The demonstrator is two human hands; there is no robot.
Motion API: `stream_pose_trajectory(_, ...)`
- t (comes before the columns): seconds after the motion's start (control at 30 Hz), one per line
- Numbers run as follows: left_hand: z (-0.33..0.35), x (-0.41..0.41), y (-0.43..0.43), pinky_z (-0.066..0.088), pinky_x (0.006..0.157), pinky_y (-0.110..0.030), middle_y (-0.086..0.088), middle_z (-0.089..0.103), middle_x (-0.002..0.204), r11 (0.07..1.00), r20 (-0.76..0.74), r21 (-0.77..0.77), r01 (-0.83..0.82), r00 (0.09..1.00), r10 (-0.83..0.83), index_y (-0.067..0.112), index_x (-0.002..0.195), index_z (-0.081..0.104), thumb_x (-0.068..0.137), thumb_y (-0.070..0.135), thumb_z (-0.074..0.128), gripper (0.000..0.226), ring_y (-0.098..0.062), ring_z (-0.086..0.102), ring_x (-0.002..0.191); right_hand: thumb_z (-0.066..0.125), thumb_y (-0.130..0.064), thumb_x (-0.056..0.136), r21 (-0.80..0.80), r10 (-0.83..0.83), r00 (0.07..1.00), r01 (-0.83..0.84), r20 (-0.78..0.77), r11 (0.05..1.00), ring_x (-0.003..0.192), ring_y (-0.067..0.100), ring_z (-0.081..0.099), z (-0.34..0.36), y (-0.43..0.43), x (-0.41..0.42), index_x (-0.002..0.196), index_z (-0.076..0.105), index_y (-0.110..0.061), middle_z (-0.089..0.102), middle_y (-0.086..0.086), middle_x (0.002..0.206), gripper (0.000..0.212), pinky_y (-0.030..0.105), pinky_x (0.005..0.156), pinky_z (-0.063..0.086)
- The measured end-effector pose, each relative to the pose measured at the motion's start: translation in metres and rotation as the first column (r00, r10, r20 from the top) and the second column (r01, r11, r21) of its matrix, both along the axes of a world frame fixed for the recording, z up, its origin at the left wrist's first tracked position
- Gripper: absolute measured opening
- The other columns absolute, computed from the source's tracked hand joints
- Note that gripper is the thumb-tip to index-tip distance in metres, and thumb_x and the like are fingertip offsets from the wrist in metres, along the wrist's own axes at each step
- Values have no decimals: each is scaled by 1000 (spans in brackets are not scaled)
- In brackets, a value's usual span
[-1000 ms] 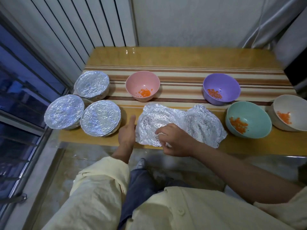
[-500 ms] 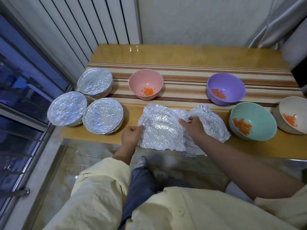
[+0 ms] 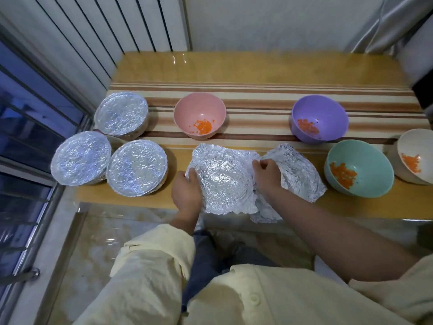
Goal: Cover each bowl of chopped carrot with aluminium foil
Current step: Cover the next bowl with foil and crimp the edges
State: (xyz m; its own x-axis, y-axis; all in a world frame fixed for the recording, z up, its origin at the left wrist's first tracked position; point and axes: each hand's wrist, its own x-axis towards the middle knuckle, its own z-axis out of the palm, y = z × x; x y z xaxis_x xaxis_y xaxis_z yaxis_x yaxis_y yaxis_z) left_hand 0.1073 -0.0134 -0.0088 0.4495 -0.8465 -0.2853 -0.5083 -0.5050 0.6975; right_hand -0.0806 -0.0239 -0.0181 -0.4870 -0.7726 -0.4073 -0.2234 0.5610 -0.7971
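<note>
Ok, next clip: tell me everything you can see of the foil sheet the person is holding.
The foil sheet is silver, crinkled aluminium, roughly square with ragged edges, and has a round dished imprint in its middle. It sits at the near edge of the table, its near side overhanging. The left hand grips its left edge. The right hand pinches its right edge, where it meets a second crumpled foil piece. It covers no bowl.

A single wide-angle head camera is looking forward and steeply down from just above the table's [image 3: 257, 66] near edge, sitting close, facing the far wall [image 3: 269, 19], with the window [image 3: 23, 102] at left.
</note>
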Motion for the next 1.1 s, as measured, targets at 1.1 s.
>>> stream_pose_trajectory(1.1,-13,-7,6,24,116,-44,-14,39,155,769,498,-206,605,741,-450,10,139,50,99,36,35,50,-30,32,144,40,-31,102,-132,161,910,-226,-383,965,61,23,60,-16,-3,-9,111,45,-11,64,4,76,22,34,54,42)
